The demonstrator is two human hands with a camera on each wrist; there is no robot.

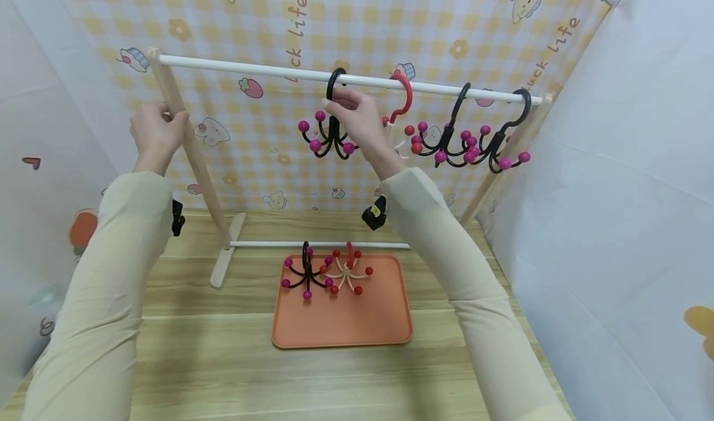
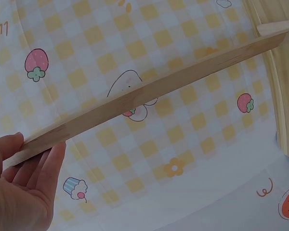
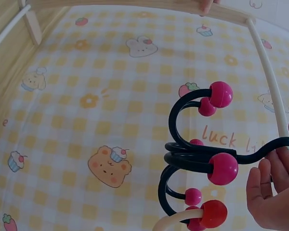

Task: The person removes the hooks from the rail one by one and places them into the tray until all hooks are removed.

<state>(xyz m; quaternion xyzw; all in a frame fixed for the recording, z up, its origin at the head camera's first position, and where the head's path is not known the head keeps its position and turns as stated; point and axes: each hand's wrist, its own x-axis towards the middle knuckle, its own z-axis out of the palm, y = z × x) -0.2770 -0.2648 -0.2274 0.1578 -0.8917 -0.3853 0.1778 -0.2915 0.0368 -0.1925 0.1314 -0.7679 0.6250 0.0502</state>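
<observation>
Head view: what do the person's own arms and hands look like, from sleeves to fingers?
The left sleeve and right sleeve are long, plain and pale cream, with creases and no printed markings visible. The left hand and right hand wear no gloves. A small black device with a yellow patch shows by the right forearm; another black piece shows by the left.

The wooden post (image 2: 147,93) looks matt, hook balls (image 3: 223,169) glossy.

The right grip (image 1: 362,120) partly hides the red-hooked hanger (image 1: 409,97) behind it.
</observation>
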